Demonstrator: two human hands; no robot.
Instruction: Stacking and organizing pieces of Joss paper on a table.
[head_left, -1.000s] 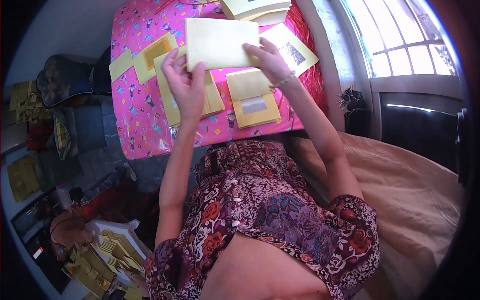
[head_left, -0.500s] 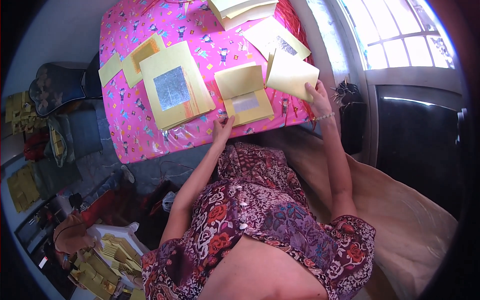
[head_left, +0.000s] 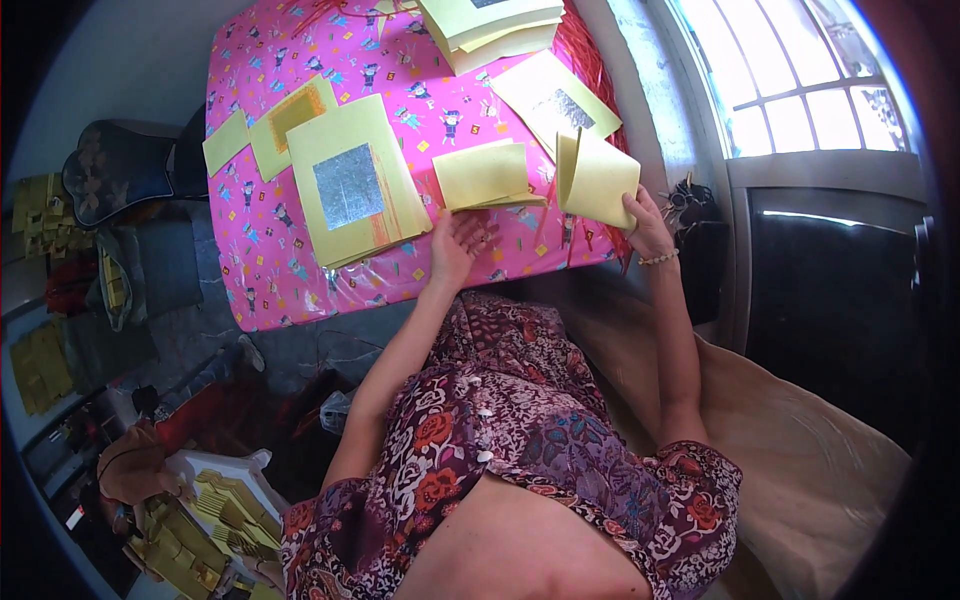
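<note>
Folded yellow paper sheets [head_left: 482,176] lie in the middle of the table's near side, their lower half now turned up and over. My left hand [head_left: 460,245] is right at their near edge, fingers spread and palm partly upward; it grips nothing. A bent bundle of yellow paper sheets [head_left: 604,185] stands tilted off the table at the right, my right hand [head_left: 650,225] pinching its lower right corner. To the left is a flat stack of yellow paper [head_left: 400,190] with a silver foil square [head_left: 348,188] and orange streaks on top.
A pink patterned cover [head_left: 280,290] spreads over the table. Smaller yellow papers [head_left: 285,125] lie at the left, a foil sheet [head_left: 535,90] at the right. A thick paper pile [head_left: 490,40] and red plastic strands [head_left: 590,50] are at the back. A barred window [head_left: 800,80] is on the right.
The near half of the middle papers has been folded up, hiding its foil patch. My left hand has opened and turned palm upward. The right-hand bundle has tilted more upright.
</note>
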